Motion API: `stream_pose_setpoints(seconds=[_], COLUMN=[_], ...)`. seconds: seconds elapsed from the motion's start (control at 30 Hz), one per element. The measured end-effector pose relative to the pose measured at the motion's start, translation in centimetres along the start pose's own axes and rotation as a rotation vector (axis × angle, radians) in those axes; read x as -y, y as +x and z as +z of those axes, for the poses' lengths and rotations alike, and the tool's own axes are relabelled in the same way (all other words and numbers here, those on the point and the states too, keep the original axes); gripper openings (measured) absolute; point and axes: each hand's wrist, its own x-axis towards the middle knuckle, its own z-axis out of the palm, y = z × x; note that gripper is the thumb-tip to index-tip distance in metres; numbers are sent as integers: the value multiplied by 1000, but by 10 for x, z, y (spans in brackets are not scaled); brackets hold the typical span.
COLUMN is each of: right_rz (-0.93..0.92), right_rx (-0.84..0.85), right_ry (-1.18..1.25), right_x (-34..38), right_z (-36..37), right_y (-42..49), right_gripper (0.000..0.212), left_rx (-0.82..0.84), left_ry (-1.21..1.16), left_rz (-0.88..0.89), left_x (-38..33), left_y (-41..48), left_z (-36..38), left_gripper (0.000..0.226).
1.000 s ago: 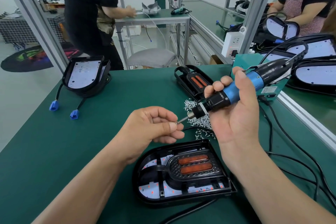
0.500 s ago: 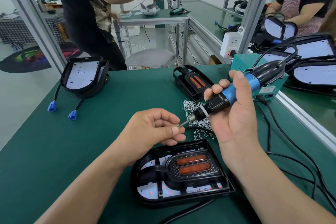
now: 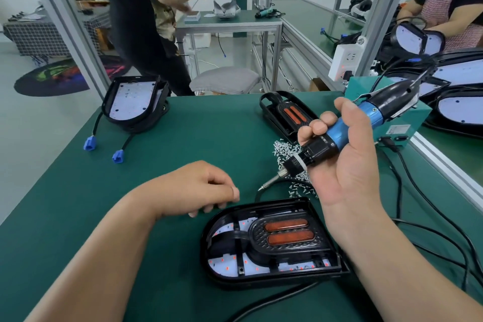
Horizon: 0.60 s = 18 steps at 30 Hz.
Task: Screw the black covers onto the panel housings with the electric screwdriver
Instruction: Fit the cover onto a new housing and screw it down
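A black panel housing (image 3: 206, 251) lies on the green mat in front of me, with a black cover (image 3: 285, 232) with two orange strips seated in it. My right hand (image 3: 347, 172) grips the blue-and-black electric screwdriver (image 3: 347, 125). Its bit (image 3: 266, 184) slants down-left, just above the housing's top edge. My left hand (image 3: 198, 188) hovers at the housing's upper-left corner, fingers curled and thumb against the index finger. Nothing shows in it. A pile of small silver screws (image 3: 283, 149) lies behind the bit.
A spare black cover (image 3: 287, 115) lies beyond the screws. Another housing (image 3: 130, 102) with two blue connectors (image 3: 90, 143) sits at the far left. A green power box (image 3: 407, 123), black cables (image 3: 431, 217) and stacked housings (image 3: 460, 112) fill the right side. People work behind the frame.
My left hand has come away from the bit tip and dropped down-left towards the housing. The screwdriver has tilted slightly lower in my right hand.
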Motion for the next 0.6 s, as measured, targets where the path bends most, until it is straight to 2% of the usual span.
stream_pose_setpoints(seconds=[0.07, 0.13, 0.27, 0.6], right_rz=[19, 33, 47, 56], right_rx=[73, 146, 270, 397], right_ry=[-34, -72, -165, -293], right_x=[-4, -7, -9, -13], right_z=[3, 5, 11, 25], right_y=[-4, -8, -16, -30], right_gripper=[10, 9, 9, 18], left_rx=[118, 166, 170, 227], left_ry=[35, 50, -28, -105], left_rz=[-7, 2, 34, 109], left_x=[-1, 0, 5, 10], left_y=[-5, -6, -3, -1], left_z=[-3, -4, -3, -4], left_gripper=[41, 34, 17, 18])
